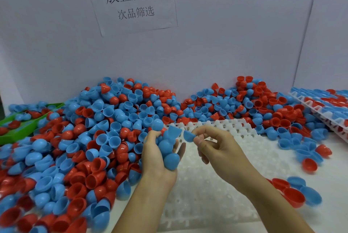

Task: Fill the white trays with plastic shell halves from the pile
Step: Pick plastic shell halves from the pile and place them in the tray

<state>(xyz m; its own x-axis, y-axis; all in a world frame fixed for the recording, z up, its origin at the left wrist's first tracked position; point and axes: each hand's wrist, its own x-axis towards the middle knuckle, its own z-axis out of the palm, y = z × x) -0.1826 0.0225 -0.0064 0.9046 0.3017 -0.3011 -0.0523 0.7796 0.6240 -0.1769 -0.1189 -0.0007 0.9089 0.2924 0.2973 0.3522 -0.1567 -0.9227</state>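
Nearest, two bare forearms reach over an empty white moulded plastic tray point(222, 181). The left hand point(158, 157) clutches several blue plastic shell halves point(167, 148); the right hand point(216, 146) pinches one blue half point(188, 136). The red-and-blue pile point(90, 138) lies left. The overfull left handful looks likely to spill.

only readable text is on the paper sign point(131, 0) stuck to the back wall point(235, 25): big "放置外壳", smaller "次品筛选" underneath

Two hands; one white tray point(216, 185) in front; one green tray point(11, 136); one paper sign point(131, 0); shell halves point(84, 138) uncountable.
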